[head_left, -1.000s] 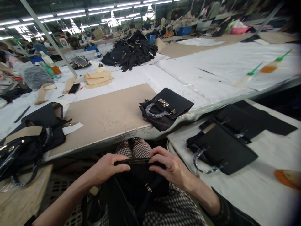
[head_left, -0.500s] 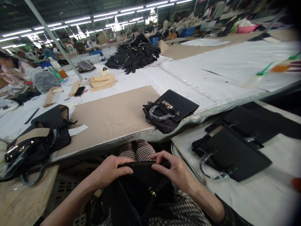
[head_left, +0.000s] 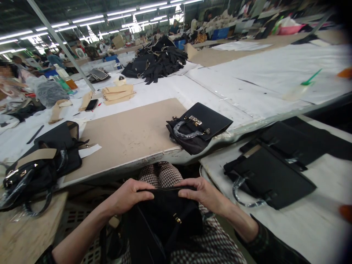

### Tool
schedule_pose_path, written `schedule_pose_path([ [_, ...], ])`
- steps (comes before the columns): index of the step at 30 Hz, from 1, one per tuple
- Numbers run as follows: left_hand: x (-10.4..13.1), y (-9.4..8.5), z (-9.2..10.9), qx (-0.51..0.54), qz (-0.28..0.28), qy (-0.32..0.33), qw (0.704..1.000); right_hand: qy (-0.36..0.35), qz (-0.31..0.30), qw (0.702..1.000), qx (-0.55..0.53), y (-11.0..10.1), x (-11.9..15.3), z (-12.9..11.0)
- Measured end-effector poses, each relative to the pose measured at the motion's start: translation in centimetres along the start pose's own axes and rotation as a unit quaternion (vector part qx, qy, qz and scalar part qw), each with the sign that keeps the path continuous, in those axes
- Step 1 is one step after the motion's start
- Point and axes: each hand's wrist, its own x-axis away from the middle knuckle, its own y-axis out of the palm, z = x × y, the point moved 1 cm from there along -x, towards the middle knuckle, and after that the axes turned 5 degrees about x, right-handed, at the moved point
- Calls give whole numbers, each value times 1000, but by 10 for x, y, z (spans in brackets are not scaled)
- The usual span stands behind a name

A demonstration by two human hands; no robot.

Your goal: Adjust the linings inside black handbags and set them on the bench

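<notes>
A black handbag (head_left: 165,220) rests on my lap over checked cloth, with small gold-coloured hardware on its front. My left hand (head_left: 128,196) pinches the bag's upper edge at the left, thumb on the near side. At the right end of the same edge, my right hand (head_left: 202,192) grips with the thumb in front and fingers behind. The bag's lower part runs out of view. On the table ahead lies another black handbag (head_left: 196,128) with a gold clasp and a plastic-wrapped handle.
Black bags (head_left: 41,165) pile up at the left table edge. More black bag pieces (head_left: 272,176) lie on the right-hand surface. A brown board (head_left: 132,128) covers the near table. Further back are a phone (head_left: 91,105), tan strips (head_left: 118,94), a glue bottle (head_left: 299,90) and a black heap (head_left: 162,60).
My right fingers have straightened and flattened along the bag's edge, where they were bent and raised before. The left hand keeps its grip. The view has shifted slightly.
</notes>
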Motion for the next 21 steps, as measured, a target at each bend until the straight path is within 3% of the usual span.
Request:
schedule_pose_path([
  [12,-5,1,-11,30,9,0,999,8,58,998,-13,13,4,3],
  [16,-9,6,-15,15,29,-1,999,14,70,997,36,11,5,1],
  [21,-11,11,-12,-19,45,6,999,-40,-25,973,225,-1,8,-18],
])
